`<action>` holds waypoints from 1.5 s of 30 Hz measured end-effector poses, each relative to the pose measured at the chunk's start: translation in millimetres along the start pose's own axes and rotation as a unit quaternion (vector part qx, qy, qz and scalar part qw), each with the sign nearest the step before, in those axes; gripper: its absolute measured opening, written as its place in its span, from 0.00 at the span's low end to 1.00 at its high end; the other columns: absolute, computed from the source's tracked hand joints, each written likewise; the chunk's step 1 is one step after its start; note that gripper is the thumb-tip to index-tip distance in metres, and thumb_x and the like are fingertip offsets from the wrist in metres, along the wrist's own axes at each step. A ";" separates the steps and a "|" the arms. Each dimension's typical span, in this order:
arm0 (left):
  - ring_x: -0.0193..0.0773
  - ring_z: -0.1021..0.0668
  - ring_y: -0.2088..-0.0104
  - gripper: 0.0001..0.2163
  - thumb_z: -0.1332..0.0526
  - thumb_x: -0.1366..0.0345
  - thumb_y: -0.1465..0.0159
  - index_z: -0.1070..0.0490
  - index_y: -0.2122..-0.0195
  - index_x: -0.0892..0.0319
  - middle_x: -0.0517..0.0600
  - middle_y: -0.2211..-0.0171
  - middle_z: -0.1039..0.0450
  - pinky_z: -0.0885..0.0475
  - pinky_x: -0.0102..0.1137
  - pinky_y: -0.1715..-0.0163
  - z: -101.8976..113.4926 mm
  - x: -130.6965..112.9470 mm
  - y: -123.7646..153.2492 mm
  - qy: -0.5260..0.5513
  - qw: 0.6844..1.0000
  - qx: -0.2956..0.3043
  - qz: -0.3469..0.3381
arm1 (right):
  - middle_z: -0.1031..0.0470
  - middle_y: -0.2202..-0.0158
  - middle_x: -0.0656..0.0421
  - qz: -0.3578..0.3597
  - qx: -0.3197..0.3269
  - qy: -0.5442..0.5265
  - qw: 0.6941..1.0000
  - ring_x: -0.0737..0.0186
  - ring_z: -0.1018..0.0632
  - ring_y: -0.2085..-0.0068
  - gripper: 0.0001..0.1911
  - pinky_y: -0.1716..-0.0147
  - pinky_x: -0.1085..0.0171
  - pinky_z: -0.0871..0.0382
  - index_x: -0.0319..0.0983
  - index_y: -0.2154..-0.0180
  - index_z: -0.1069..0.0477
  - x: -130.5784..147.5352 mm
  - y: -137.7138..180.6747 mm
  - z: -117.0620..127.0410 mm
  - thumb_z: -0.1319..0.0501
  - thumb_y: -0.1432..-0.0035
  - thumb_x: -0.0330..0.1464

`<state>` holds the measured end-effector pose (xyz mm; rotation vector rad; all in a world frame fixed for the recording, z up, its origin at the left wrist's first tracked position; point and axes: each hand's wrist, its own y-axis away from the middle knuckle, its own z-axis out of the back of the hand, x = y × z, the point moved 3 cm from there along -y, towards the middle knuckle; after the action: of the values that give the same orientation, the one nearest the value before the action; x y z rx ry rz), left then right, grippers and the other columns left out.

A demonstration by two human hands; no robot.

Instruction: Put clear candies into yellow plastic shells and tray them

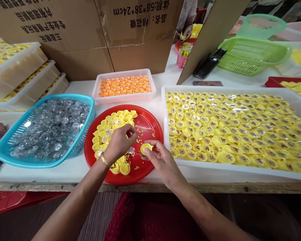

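Note:
My right hand (163, 160) pinches a small round yellow plastic piece (146, 148) with a little tab, over the right side of a red round tray (150, 117). Above the middle of that tray, my left hand (121, 140) has its fingertips drawn together; whatever they hold, if anything, is too small to make out. Several similar yellow pieces (124, 168) lie in the tray, some under clear discs. Tiny flat bits (140, 134) are scattered on the red surface, and a loose clear disc (131, 150) lies between my hands.
On the left stands a blue basket (77, 155) full of clear plastic caps. A white tray (167, 134) with rows of yellow pieces is at right, a smaller tray (125, 98) of orange pieces behind. Cardboard (137, 57) stands beyond; stacked boxes (37, 77) fill the far left.

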<state>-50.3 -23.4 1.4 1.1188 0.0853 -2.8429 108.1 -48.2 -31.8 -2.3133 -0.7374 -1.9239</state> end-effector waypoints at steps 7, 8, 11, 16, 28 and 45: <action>0.28 0.29 0.76 0.08 0.35 0.65 0.45 0.33 0.71 0.60 0.46 0.75 0.29 0.38 0.24 0.79 -9.5 14.0 51.0 0.593 0.776 0.036 0.211 | 0.26 0.64 0.59 0.019 -0.034 0.023 0.999 0.64 0.22 0.67 0.15 0.66 0.63 0.23 0.41 0.62 0.32 -4.0 -6.6 -4.5 0.36 0.47 0.43; 0.28 0.28 0.76 0.08 0.34 0.65 0.46 0.33 0.71 0.61 0.46 0.74 0.29 0.38 0.23 0.79 -12.4 14.5 54.7 0.620 0.752 0.039 0.220 | 0.25 0.63 0.59 0.020 -0.033 0.028 0.999 0.63 0.22 0.66 0.16 0.66 0.63 0.23 0.41 0.62 0.32 -3.6 -6.6 -5.2 0.36 0.47 0.43; 0.27 0.28 0.76 0.07 0.34 0.67 0.46 0.31 0.70 0.62 0.46 0.72 0.29 0.39 0.21 0.81 -20.6 14.8 60.9 0.661 0.713 0.053 0.227 | 0.24 0.62 0.58 0.023 -0.022 0.033 0.999 0.62 0.22 0.65 0.16 0.66 0.62 0.23 0.41 0.61 0.32 -0.5 -5.4 -7.3 0.36 0.48 0.43; 0.28 0.27 0.75 0.05 0.35 0.68 0.44 0.31 0.69 0.62 0.47 0.73 0.28 0.34 0.21 0.80 -31.1 16.1 63.5 0.671 0.707 0.057 0.217 | 0.22 0.65 0.58 0.027 -0.004 0.042 0.999 0.60 0.20 0.62 0.14 0.62 0.61 0.24 0.41 0.60 0.32 3.2 -3.1 -8.2 0.38 0.45 0.41; 0.34 0.22 0.73 0.15 0.30 0.62 0.48 0.27 0.64 0.66 0.50 0.73 0.24 0.26 0.26 0.73 -32.5 7.7 61.4 0.606 0.765 -0.004 0.216 | 0.22 0.61 0.57 0.064 -0.016 0.150 0.987 0.61 0.21 0.62 0.13 0.61 0.63 0.26 0.41 0.58 0.29 1.7 -5.8 -2.0 0.42 0.40 0.41; 0.35 0.28 0.69 0.18 0.49 0.76 0.35 0.28 0.50 0.55 0.51 0.67 0.32 0.32 0.29 0.68 -16.8 -4.5 76.4 -0.056 0.987 -0.035 -0.145 | 0.23 0.57 0.56 0.041 -0.040 0.093 0.994 0.58 0.21 0.57 0.16 0.56 0.57 0.22 0.42 0.56 0.27 -8.9 -16.0 2.1 0.45 0.38 0.43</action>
<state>-28.0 -97.8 -9.4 1.0026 0.3670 -3.1199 102.9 -36.3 -44.9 -2.1304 -0.5492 -2.1323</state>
